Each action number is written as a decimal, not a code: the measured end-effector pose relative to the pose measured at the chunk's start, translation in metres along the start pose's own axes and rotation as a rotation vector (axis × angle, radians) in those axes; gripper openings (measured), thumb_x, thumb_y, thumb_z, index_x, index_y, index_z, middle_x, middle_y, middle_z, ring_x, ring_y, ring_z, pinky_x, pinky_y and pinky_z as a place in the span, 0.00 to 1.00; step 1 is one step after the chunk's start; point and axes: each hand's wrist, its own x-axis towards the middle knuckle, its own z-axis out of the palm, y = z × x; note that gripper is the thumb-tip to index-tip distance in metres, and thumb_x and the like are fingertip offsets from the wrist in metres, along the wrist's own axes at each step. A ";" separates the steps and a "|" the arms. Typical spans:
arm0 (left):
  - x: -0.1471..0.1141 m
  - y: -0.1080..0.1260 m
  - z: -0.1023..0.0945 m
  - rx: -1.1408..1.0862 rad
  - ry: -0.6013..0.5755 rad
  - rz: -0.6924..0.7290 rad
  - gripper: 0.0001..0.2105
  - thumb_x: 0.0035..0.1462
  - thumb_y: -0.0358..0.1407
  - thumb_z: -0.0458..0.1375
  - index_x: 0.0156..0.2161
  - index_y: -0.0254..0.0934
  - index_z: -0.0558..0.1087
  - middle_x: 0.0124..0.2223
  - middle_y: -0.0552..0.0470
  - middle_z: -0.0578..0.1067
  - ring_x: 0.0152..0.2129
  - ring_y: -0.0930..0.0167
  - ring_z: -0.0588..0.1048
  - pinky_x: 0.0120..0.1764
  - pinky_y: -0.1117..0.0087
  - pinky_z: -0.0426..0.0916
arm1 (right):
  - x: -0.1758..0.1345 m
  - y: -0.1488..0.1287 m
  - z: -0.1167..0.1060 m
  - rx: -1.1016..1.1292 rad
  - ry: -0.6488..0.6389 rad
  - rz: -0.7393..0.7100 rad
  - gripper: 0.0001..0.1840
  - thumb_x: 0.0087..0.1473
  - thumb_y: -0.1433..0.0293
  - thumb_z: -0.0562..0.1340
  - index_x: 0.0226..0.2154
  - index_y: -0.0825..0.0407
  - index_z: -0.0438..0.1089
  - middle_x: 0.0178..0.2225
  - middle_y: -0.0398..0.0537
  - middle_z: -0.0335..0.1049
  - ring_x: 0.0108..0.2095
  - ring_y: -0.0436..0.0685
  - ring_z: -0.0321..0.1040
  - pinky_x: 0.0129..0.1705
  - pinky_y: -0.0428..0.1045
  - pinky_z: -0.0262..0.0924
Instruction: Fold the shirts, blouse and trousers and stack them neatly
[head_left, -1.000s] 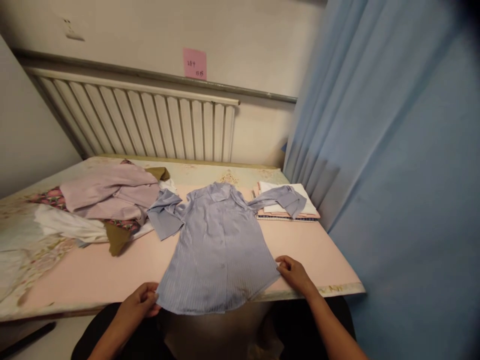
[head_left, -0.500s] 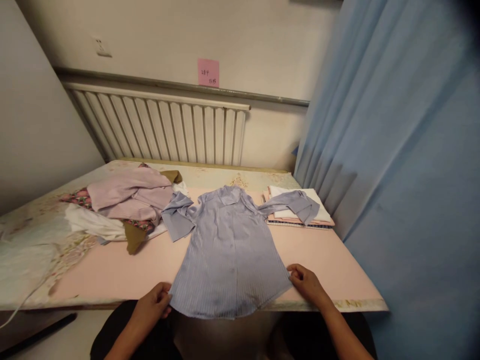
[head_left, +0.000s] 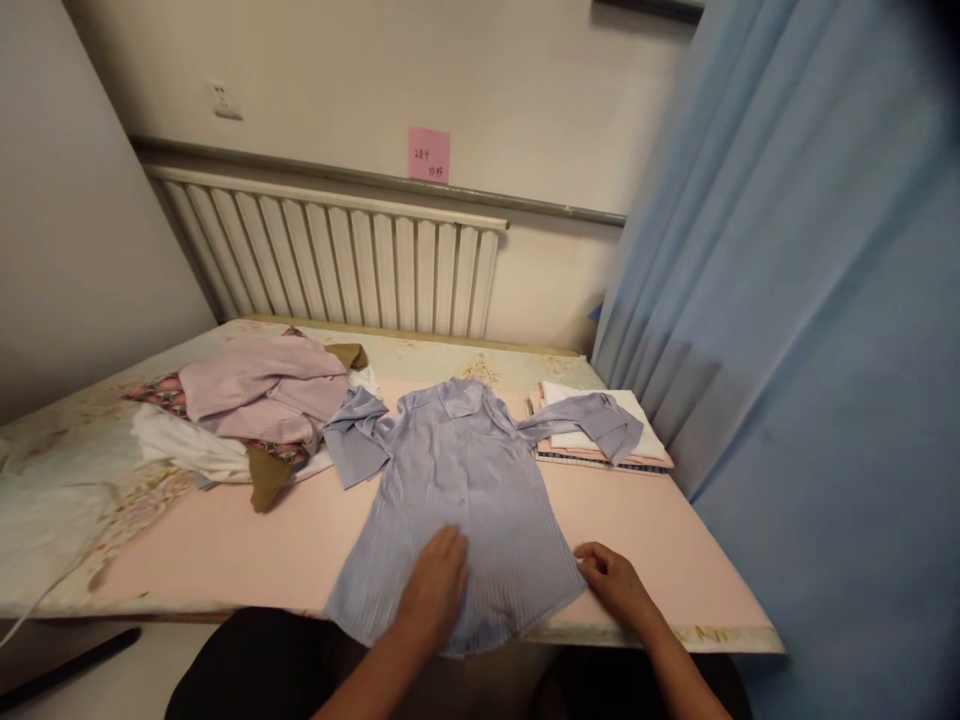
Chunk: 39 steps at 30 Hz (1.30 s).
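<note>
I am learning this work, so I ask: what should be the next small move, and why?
Probably slide the left hand lightly across the blue striped shirt: that hand is palm-down over the lower front, where faint creases show, while the right hand is at a hem corner.

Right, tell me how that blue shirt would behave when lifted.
The blue shirt would probably hang floppy: one sleeve drapes over the folded stack, the other lies crumpled. Its satiny sheen suggests it might slide easily.
</note>
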 end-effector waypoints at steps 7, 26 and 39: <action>0.040 0.068 0.042 -0.097 -0.112 0.288 0.21 0.63 0.35 0.47 0.60 0.36 0.61 0.64 0.46 0.61 0.64 0.64 0.54 0.63 0.59 0.54 | -0.002 0.004 0.000 0.028 0.010 -0.017 0.15 0.45 0.61 0.57 0.32 0.51 0.72 0.21 0.39 0.64 0.25 0.54 0.62 0.31 0.48 0.56; 0.061 0.111 0.061 -0.104 -0.192 0.494 0.25 0.65 0.44 0.44 0.64 0.41 0.54 0.66 0.50 0.59 0.63 0.66 0.55 0.63 0.55 0.49 | 0.121 -0.080 -0.027 -0.439 0.154 -0.313 0.14 0.56 0.69 0.48 0.26 0.51 0.66 0.26 0.45 0.70 0.29 0.53 0.67 0.31 0.45 0.56; 0.063 0.110 0.061 -0.215 -0.228 0.485 0.26 0.65 0.47 0.41 0.64 0.39 0.55 0.65 0.46 0.60 0.63 0.63 0.55 0.62 0.54 0.49 | 0.199 -0.107 0.016 -1.021 0.061 -0.497 0.13 0.58 0.77 0.52 0.36 0.55 0.72 0.42 0.59 0.67 0.45 0.62 0.57 0.45 0.55 0.47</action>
